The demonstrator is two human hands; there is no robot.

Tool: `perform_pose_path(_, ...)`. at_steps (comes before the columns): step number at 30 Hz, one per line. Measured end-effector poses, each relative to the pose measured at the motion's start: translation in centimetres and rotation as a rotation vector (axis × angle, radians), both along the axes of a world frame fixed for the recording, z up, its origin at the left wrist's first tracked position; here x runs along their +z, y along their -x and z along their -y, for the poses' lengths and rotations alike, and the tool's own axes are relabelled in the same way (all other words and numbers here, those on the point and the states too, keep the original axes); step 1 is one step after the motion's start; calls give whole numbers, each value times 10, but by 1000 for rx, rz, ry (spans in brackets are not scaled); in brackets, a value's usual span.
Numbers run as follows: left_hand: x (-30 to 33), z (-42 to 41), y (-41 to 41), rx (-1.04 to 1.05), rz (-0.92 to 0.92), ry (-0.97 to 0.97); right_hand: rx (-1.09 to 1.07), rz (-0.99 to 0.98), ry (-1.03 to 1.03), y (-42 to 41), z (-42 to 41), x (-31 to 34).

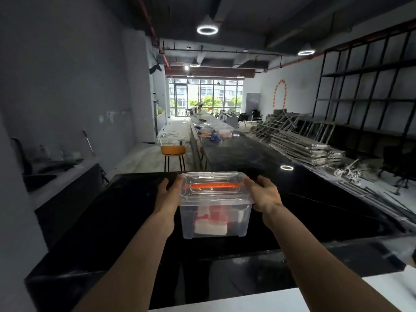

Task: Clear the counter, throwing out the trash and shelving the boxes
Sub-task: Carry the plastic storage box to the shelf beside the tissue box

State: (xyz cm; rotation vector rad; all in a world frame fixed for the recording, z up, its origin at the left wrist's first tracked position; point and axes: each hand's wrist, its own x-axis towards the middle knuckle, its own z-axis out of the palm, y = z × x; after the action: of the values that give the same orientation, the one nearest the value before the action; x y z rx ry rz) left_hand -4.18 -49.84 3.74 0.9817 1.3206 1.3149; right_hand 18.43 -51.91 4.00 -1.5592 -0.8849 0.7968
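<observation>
While both hands [167, 195] grip, clear box [215, 206], black counter [117, 212]

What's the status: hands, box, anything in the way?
Left hand and right hand grip opposite ends of the lidded clear storage box. Orange handle flat on lid, red-white contents inside. Box over black counter; nothing blocking nearby.

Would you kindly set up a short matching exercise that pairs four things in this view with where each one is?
Things:
1. clear plastic storage box with an orange handle
2. orange-seated bar stool
3. stack of grey metal frames
4. left hand

Places:
A. on the floor right of the long black counter
B. on the box's left side
C. held between both hands
D. left of the counter's near end

Pairs: 1-C, 2-D, 3-A, 4-B
</observation>
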Motion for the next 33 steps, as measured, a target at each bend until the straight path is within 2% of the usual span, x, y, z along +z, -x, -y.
perform_pose_path(5, -16, -4, -9, -37, -10, 46, 55, 24, 36, -8, -21, -20)
perform_pose_path(10, -13, 4, -6, 15, -14, 26, 54, 67, 21, 0, -17, -14)
perform_pose_path(17, 4, 54, 56, 158, -4, -26, 139, 120, -55, 65, 14, 16)
perform_pose_path(21, 14, 107, 123, 265, 4, -52, 246, 151, -79, 138, 41, 26)
perform_pose_path(26, 18, 204, 242, 505, -24, -99, 448, 136, -113, 270, 105, 31)
perform_pose_path(33, 6, 404, 402, 865, -49, -88, 807, 86, -121, 468, 239, 15)
